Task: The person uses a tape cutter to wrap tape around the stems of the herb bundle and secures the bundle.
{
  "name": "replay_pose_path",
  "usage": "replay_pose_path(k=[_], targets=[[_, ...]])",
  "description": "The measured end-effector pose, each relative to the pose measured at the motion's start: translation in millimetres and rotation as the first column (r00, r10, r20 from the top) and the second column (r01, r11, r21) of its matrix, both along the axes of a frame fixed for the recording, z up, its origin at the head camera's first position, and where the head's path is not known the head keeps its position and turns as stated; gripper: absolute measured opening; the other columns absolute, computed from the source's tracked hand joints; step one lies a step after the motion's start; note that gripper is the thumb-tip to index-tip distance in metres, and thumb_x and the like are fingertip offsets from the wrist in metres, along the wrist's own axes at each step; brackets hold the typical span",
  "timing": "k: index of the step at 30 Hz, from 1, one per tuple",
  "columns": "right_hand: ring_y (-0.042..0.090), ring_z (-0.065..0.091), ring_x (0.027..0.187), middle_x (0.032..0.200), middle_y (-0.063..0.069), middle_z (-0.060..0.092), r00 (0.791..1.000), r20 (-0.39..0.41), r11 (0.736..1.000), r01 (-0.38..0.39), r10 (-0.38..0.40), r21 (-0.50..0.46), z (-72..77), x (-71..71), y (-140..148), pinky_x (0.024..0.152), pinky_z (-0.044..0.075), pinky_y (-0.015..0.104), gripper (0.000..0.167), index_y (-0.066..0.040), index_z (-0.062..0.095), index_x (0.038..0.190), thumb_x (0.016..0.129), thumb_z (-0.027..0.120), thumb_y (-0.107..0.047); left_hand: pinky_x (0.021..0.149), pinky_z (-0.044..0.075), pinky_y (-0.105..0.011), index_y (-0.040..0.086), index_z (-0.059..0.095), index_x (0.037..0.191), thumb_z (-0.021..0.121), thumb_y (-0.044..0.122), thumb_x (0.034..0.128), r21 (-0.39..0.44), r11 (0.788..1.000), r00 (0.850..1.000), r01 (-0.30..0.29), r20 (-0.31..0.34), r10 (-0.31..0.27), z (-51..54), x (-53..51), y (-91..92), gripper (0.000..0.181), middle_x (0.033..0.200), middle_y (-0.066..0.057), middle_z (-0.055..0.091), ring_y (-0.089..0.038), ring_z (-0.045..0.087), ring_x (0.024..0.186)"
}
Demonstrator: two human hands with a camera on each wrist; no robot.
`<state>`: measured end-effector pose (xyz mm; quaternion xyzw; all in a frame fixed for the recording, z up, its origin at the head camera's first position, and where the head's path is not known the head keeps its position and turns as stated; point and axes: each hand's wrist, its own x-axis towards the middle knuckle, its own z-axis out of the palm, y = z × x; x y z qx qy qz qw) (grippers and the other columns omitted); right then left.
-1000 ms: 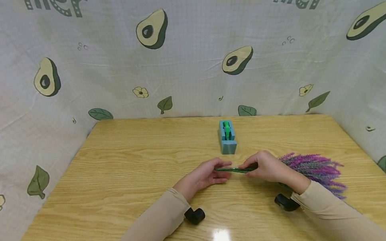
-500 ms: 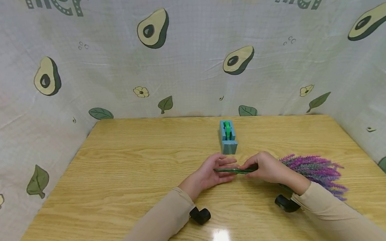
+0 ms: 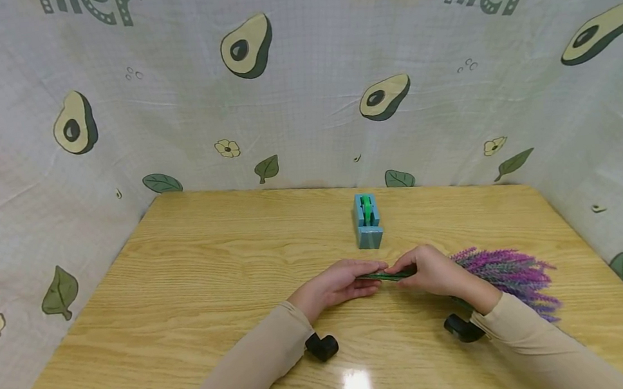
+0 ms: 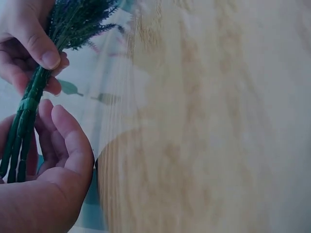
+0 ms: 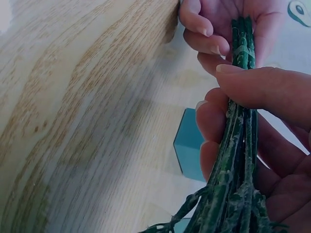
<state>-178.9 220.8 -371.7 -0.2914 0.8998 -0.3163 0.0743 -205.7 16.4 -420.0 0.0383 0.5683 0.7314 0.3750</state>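
My right hand point(image 3: 434, 270) pinches a bundle of artificial lavender point(image 3: 505, 278) by its green stems point(image 5: 238, 121), thumb on one side and fingers on the other. The purple flower heads spread out to the right, partly behind the right forearm. A band of green tape point(image 5: 244, 51) goes round the stems near their cut ends. My left hand point(image 3: 343, 285) is cupped loosely about those ends. In the left wrist view its fingers point(image 4: 73, 141) curve beside the stems with a gap between, while the thumb is mostly cut off at the edge.
Beyond the hands stands a blue tape dispenser point(image 3: 370, 236) with a roll of green tape point(image 3: 367, 209). The wooden table point(image 3: 208, 252) meets a cloth backdrop point(image 3: 299, 92) printed with avocados. A black wrist camera point(image 3: 322, 347) sits below each sleeve.
My left hand shifted right, its fingers spread apart half a second ago, and now they are closer together about the stem ends. The right hand has stayed in place with the bundle.
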Motion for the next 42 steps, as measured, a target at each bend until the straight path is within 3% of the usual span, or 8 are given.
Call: replay_pose_path(k=[14, 21, 27, 32, 38, 42], targets=[[0.017, 0.063, 0.082, 0.089, 0.003, 0.069, 1.0, -0.018, 0.999, 0.023, -0.023, 0.028, -2.8, -1.0, 0.2, 0.069, 0.052, 0.028, 0.019, -0.004, 0.073, 0.095, 0.077, 0.074, 0.0, 0.082, 0.05, -0.028, -0.001, 0.064, 0.116, 0.061, 0.015, 0.0917, -0.038, 0.996, 0.996, -0.084, 0.002, 0.084, -1.3, -0.1, 4.5, 0.029, 0.103, -0.006, 0.067, -0.01, 0.063, 0.079], [0.013, 0.063, 0.078, 0.086, 0.002, 0.068, 1.0, -0.009, 1.0, 0.006, -0.006, 0.003, -2.9, -1.2, -0.6, 0.065, 0.05, 0.024, 0.018, -0.003, 0.072, 0.094, 0.076, 0.074, 0.001, 0.085, 0.048, -0.03, -0.004, 0.056, 0.125, 0.06, 0.011, 0.092, -0.038, 0.993, 0.994, -0.108, -0.007, 0.108, -0.4, 0.0, 4.3, 0.036, 0.11, -0.005, 0.063, -0.01, 0.059, 0.084], [0.014, 0.063, 0.079, 0.087, 0.002, 0.069, 1.0, 0.002, 1.0, 0.004, -0.004, -0.004, -1.6, -2.0, -0.6, 0.066, 0.051, 0.024, 0.017, -0.003, 0.072, 0.094, 0.077, 0.074, 0.0, 0.085, 0.046, -0.031, -0.006, 0.046, 0.131, 0.058, 0.007, 0.0919, -0.031, 0.993, 0.993, -0.116, -0.01, 0.116, 3.7, -1.1, 6.1, 0.043, 0.095, -0.003, 0.057, -0.012, 0.054, 0.08], [0.016, 0.063, 0.081, 0.089, 0.004, 0.069, 1.0, -0.003, 1.0, 0.002, -0.002, -0.007, -0.9, -2.0, 0.7, 0.066, 0.051, 0.025, 0.018, -0.003, 0.073, 0.094, 0.076, 0.074, 0.0, 0.087, 0.047, -0.033, -0.002, 0.04, 0.137, 0.061, 0.006, 0.0902, -0.032, 0.987, 0.987, -0.158, -0.025, 0.158, 0.9, 0.3, 7.6, 0.052, 0.098, -0.007, 0.06, -0.013, 0.057, 0.084], [0.02, 0.064, 0.085, 0.092, 0.006, 0.069, 1.0, -0.02, 1.0, 0.011, -0.011, 0.013, -1.6, -1.7, 1.1, 0.068, 0.052, 0.028, 0.018, -0.004, 0.073, 0.094, 0.076, 0.074, 0.0, 0.085, 0.048, -0.031, -0.002, 0.035, 0.14, 0.061, 0.008, 0.091, -0.047, 0.978, 0.978, -0.203, -0.053, 0.201, 0.8, 6.1, 8.2, 0.056, 0.103, -0.011, 0.062, -0.012, 0.057, 0.081], [0.02, 0.064, 0.083, 0.091, 0.006, 0.069, 1.0, -0.026, 1.0, 0.016, -0.016, 0.011, -1.3, -1.0, 1.2, 0.067, 0.052, 0.027, 0.019, -0.003, 0.073, 0.094, 0.076, 0.075, 0.001, 0.08, 0.049, -0.027, -0.005, 0.035, 0.137, 0.058, 0.011, 0.0931, -0.04, 0.979, 0.979, -0.202, -0.049, 0.2, 0.7, 7.8, 5.4, 0.053, 0.104, -0.012, 0.058, -0.012, 0.057, 0.078]])
